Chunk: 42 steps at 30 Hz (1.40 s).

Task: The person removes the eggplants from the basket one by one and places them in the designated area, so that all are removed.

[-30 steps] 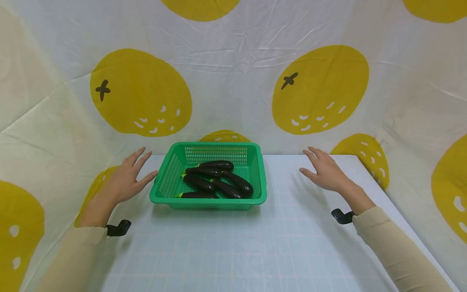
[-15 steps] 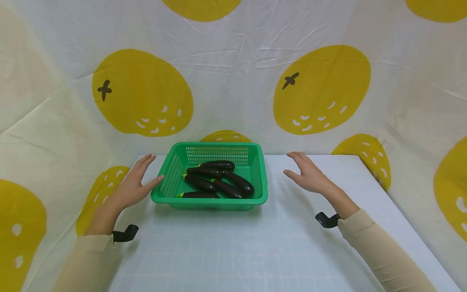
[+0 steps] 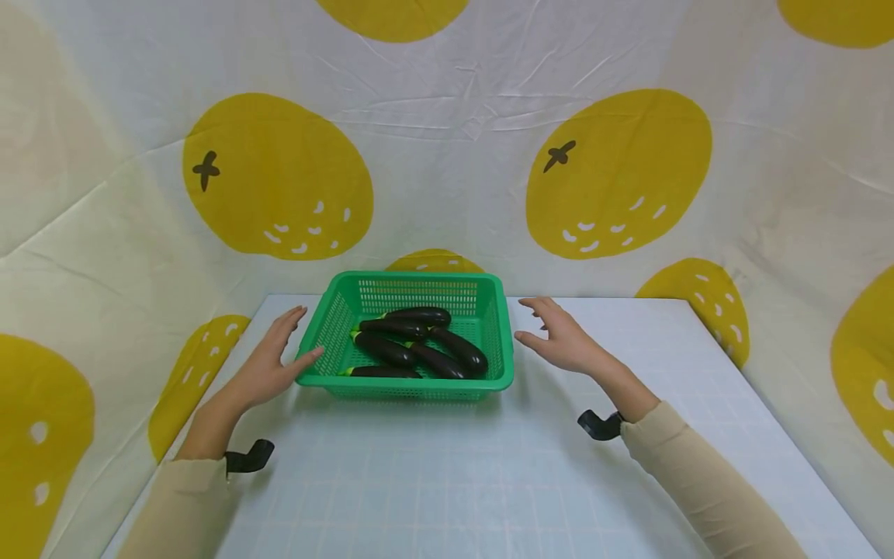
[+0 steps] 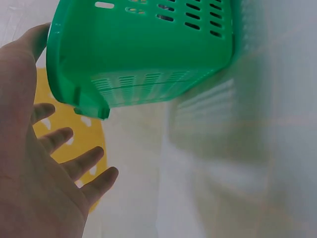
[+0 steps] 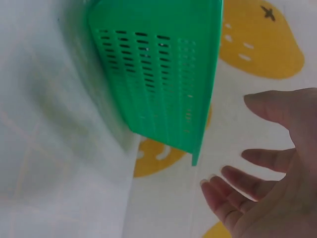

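A green plastic basket [image 3: 405, 384] with slotted walls stands at the back of the table, several dark eggplants [image 3: 382, 349] with green stem ends lying inside. My left hand [image 3: 264, 376] is at the basket's left side, fingers spread and its thumb over the near left rim in the head view. In the left wrist view that thumb lies at the rim of the basket [image 4: 148, 54], the other fingers [image 4: 84, 163] extended outside it. To the right of the basket, my right hand [image 3: 564, 341] hovers with relaxed fingers, holding nothing; the right wrist view has a gap between it and the wall [image 5: 148, 74].
The table [image 3: 433, 481] has a pale, faintly gridded cover. A white cloth [image 3: 447, 178] printed with large yellow fruit hangs close behind the basket and along both sides. Black wrist mounts [image 3: 250, 456] stick out at both cuffs.
Both hands have moved inward toward the basket, the right one farther to the left. My left thumb now overlaps the rim. Basket and eggplants stay in place, apart from a slight view shift.
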### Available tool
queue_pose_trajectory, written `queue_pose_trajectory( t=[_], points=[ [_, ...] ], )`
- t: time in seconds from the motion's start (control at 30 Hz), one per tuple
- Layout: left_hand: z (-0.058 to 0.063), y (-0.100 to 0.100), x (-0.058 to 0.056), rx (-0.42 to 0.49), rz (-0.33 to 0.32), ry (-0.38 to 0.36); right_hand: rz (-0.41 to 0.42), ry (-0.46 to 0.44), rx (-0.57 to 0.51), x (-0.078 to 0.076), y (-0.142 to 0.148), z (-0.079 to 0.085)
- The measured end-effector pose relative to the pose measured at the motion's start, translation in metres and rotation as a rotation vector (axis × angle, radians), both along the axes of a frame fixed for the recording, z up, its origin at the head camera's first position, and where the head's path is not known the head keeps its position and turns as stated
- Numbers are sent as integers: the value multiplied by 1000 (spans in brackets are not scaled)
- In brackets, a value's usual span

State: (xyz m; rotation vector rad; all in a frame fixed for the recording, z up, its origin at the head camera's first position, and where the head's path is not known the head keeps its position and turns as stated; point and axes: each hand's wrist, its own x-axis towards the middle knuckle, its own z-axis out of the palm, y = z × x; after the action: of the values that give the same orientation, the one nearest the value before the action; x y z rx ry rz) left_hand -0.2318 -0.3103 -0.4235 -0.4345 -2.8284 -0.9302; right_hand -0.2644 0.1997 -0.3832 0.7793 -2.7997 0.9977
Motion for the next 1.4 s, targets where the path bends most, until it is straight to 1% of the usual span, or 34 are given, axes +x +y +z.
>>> queue_pose_trajectory(
  t=[0.13,0.3,0.67,0.83,0.97,1.1,1.23,1.33,1.4],
  points=[
    [-5,3,1,16,-7,-19,15,-19,-14,0,-11,2],
    [-6,9,3,18,3,-43,43,-32,-14,-1,-24,4],
    [-11,16,7,1,13,-59,110,-59,3,-6,-54,7],
    [-13,16,8,10,15,-68,150,-78,50,-8,-71,8],
    [-16,17,8,14,19,-76,176,-93,96,-9,-82,5],
    [-17,18,8,23,23,-88,178,-104,139,-11,-92,5],
    [-16,19,8,26,23,-96,182,-133,161,-13,-102,4],
    [-15,19,8,23,21,-100,162,-159,187,-17,-108,0],
    [-15,20,8,22,19,-103,133,-169,207,-19,-111,-3]
  ],
)
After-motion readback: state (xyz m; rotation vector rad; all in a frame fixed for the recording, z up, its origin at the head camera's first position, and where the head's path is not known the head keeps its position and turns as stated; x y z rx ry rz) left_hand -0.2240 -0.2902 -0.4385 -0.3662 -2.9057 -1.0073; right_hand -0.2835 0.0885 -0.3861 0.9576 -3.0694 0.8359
